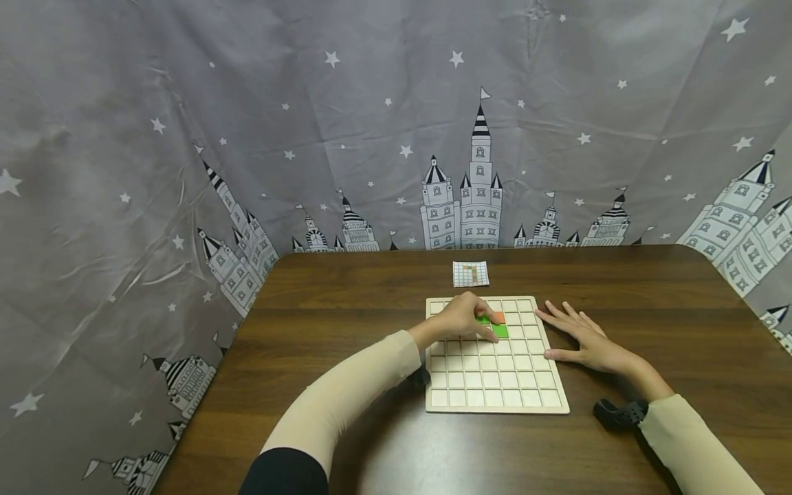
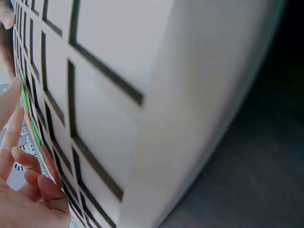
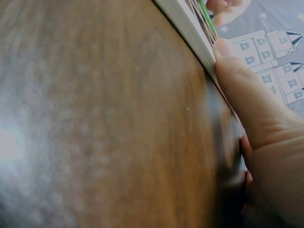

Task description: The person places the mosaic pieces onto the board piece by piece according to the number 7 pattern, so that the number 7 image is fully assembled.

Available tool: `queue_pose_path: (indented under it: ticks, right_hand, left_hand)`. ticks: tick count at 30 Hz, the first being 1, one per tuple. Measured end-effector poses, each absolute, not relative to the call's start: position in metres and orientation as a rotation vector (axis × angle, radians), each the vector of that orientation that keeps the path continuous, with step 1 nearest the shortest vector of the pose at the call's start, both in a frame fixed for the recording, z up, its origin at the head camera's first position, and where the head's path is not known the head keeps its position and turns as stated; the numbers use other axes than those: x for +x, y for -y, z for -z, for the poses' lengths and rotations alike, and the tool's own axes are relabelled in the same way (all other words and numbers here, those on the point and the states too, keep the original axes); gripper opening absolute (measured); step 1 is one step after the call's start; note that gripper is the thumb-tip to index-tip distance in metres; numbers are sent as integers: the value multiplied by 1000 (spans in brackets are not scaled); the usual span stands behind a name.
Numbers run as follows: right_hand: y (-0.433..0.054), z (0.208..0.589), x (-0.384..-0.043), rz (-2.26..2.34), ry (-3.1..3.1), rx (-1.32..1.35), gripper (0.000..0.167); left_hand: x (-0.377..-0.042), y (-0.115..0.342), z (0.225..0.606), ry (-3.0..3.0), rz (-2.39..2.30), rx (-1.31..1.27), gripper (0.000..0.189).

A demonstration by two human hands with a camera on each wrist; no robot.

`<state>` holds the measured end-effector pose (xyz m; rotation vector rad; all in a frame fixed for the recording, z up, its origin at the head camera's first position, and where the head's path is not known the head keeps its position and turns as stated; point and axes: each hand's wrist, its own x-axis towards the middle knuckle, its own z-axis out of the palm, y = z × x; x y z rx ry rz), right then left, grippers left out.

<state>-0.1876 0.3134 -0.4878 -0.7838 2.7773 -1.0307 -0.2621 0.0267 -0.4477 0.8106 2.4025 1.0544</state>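
A pale square grid board (image 1: 498, 410) lies on the table. My left hand (image 1: 460, 317) reaches over its upper middle, with the thumb and index fingertips at opposite edges of a green square tile (image 1: 500, 331), pinching it flat at its cell. In the left wrist view that green tile (image 2: 24, 95) shows between the two fingertips, while the other fingers curl in. Another green tile (image 1: 482, 320) and an orange tile (image 1: 500, 317) sit in cells beside it, partly behind the fingers. At the board's right edge, my right hand (image 1: 584, 340) rests with fingers spread, its thumb touching the rim.
Behind the board lies a small card (image 1: 470, 274) printed with a coloured grid. The brown wooden table (image 1: 346, 295) reaches back to a grey curtain (image 1: 371, 137) with castles and stars. A black band (image 1: 621, 414) is on the right wrist.
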Motion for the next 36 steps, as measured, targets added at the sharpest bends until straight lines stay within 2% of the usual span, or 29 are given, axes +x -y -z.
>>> queue_pose_path:
  ticks: [12, 22, 31, 36]
  right_hand:
    - [-313, 488, -190, 1030, -2777, -787, 78]
    - [-313, 489, -190, 1044, -2775, -803, 78]
    - [-313, 487, -188, 1030, -2779, -809, 78]
    - [-313, 488, -187, 1038, -2773, -800, 78]
  left_hand:
    - [-262, 1, 417, -2300, -1142, 911, 30]
    - [-253, 46, 392, -2197, -1084, 1097, 32]
    - [-244, 92, 388, -2118, -1029, 1232, 31]
    - [-235, 119, 392, -2097, -992, 1215, 33]
